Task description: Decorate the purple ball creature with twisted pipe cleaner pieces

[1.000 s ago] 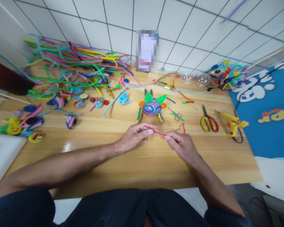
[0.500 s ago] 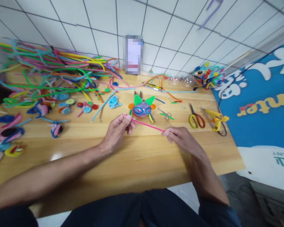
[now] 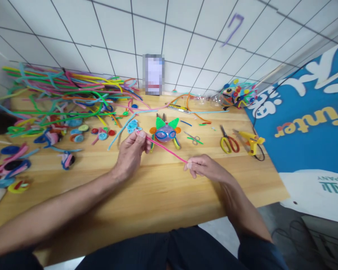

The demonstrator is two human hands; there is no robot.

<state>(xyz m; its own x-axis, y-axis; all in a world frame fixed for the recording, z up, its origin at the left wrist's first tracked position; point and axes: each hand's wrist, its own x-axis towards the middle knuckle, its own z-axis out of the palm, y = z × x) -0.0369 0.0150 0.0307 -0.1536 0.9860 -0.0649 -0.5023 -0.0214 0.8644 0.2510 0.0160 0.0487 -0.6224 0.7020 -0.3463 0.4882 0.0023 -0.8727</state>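
Observation:
A pink pipe cleaner is stretched at a slant between my two hands, above the wooden table. My left hand pinches its upper end between thumb and fingers. Around the lower end, the fingers of my right hand are closed. Just beyond the pipe cleaner sits a small figure with a purple round body, green pointed ears, blue ring glasses and orange coils at its sides. A coiled light blue piece lies behind my left hand.
Pipe cleaners pile up at the back left, with coiled pieces before them. Red-and-yellow scissors, small scissors and a yellow glue gun lie to the right. A phone leans against the tiled wall.
Both hands have shifted slightly left relative to the figure, still holding the pink pipe cleaner taut. My right hand is a little lower, and the camera view has tilted and moved.

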